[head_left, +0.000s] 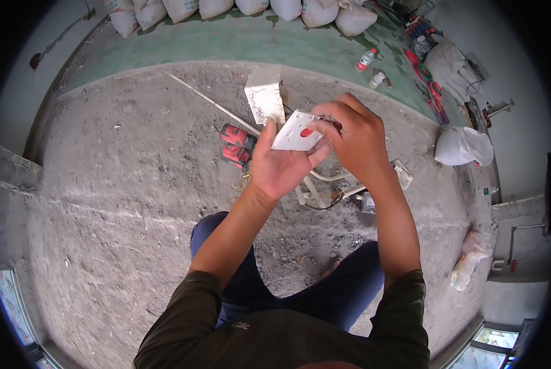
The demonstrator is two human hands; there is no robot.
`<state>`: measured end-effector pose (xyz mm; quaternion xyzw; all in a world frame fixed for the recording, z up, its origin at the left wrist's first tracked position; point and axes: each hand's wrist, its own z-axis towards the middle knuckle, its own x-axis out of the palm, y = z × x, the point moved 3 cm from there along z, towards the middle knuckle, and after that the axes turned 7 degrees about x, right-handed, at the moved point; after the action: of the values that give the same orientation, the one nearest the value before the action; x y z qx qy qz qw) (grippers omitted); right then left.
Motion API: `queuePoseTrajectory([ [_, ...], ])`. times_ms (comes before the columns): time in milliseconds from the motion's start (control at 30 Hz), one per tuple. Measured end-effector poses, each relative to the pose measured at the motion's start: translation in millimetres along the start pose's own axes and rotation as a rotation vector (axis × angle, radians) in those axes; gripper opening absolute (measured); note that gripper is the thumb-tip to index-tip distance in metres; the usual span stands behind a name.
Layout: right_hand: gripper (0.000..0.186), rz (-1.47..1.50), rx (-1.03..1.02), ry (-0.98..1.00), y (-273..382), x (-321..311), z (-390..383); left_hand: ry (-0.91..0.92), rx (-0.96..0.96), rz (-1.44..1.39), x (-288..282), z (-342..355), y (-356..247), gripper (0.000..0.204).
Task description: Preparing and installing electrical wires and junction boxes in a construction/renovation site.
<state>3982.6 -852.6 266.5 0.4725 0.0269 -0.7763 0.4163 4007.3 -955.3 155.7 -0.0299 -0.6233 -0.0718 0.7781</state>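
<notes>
A thin white square plate [289, 135] with small dots or holes and a red patch in its middle is between my two hands. My left hand [278, 171], palm up, holds it from below, thumb along its left edge and fingers behind it. My right hand [358, 132] is closed at its upper right side, the thumb near the red patch; whether a small piece is in that pinch is hidden. Just beyond stands a white dusty box-like block [264, 97]. Two red-and-black pieces, perhaps tool batteries [235, 146], lie left of my left hand.
White pipes [313, 192] and a dark cable lie on the dusty grey floor [121, 184] below my hands. A long thin white rod [211, 101] slants behind. Full white sacks [215, 6] line the far wall. A bottle [366, 59] and a white bag [463, 146] stand to the right.
</notes>
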Motion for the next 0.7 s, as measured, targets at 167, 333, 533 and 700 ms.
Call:
queuePoseTrajectory([
  [167, 0.021, -0.115, -0.056, -0.057, 5, 13, -5, -0.279, 0.109, -0.102, 20, -8, 7, 0.068],
  [333, 0.026, -0.151, -0.230, -0.176, 32, 32, -36, -0.208, 0.127, -0.004, 13, -2, -8, 0.062],
  [533, 0.018, 0.278, 0.061, -0.106, 41, 10, -47, -0.124, 0.180, -0.041, -7, 1, -20, 0.065],
  [700, 0.016, 0.307, 0.169, -0.029, 41, 2, -40, 0.011, 0.162, -0.062, -4, 0, -16, 0.071],
])
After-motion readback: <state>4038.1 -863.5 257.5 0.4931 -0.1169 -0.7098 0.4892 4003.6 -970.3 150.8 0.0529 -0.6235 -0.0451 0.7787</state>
